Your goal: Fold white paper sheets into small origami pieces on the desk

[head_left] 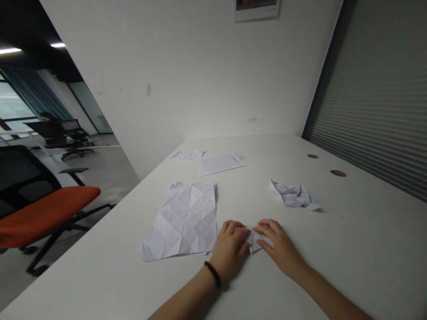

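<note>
Both my hands rest on the white table (pixel 350 249) and press on a small folded piece of white paper (pixel 255 240) between them. My left hand (pixel 230 249), with a black band on its wrist, has its fingers curled over the paper's left side. My right hand (pixel 280 246) pinches the paper's right side with its fingertips. Most of the small paper is hidden under the fingers. A large creased white sheet (pixel 185 220) lies flat just left of my left hand.
A crumpled folded paper (pixel 293 195) lies farther right. Two printed sheets (pixel 220 162) (pixel 187 154) lie near the wall. Two round brown holes (pixel 338 173) are at the table's right. An orange office chair (pixel 46 209) stands left of the table.
</note>
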The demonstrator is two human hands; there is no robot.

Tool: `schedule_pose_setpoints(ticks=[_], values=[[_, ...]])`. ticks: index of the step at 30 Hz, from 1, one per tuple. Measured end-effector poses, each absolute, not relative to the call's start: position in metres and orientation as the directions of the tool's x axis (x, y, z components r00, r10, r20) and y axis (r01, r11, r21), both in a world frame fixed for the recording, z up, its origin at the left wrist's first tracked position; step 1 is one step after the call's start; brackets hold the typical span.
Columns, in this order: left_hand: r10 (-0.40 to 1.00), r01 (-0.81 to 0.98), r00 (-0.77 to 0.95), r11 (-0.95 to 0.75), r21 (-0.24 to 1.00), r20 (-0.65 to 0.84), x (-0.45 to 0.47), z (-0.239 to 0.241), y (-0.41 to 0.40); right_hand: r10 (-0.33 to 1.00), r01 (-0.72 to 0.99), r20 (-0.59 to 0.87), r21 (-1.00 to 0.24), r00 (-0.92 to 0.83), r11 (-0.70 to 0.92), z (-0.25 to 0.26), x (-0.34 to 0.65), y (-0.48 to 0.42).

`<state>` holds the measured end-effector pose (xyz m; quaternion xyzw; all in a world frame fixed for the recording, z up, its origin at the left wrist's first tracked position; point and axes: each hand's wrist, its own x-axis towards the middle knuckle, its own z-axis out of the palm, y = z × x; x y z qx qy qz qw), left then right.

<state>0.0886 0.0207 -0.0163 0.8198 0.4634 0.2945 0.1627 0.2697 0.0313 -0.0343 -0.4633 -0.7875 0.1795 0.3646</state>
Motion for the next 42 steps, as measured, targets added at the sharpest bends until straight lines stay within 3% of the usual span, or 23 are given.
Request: schedule_pose_setpoints(ticks=[6,12,19,24,35,42], values=[[0.833,0.644,0.465,-0.551,0.531,0.301,0.086,-0.015,0.018,0.819,0.586,0.340,-0.576,-0.462,0.570,-0.022,0.271,0.024],[0.863,0.597,0.403,-0.499,0.628,0.304,0.088,-0.014,0.017,0.811,0.608,0.315,-0.542,-0.494,0.580,-0.015,0.266,0.019],[0.913,0.499,0.241,-0.406,0.766,0.328,0.098,-0.024,0.016,0.757,0.582,0.448,-0.485,-0.476,0.653,-0.019,0.258,0.021],[0.940,0.369,0.164,-0.340,0.865,0.299,0.102,-0.030,0.015,0.752,0.558,0.510,-0.510,-0.417,0.655,-0.017,0.253,0.018],[0.922,0.402,0.153,-0.388,0.830,0.357,0.103,-0.021,0.011,0.781,0.476,0.542,-0.623,-0.309,0.620,-0.022,0.251,0.017],[0.828,0.470,0.300,-0.560,0.682,0.474,0.099,-0.016,0.012,0.791,0.507,0.530,-0.612,-0.307,0.607,-0.021,0.251,0.018]])
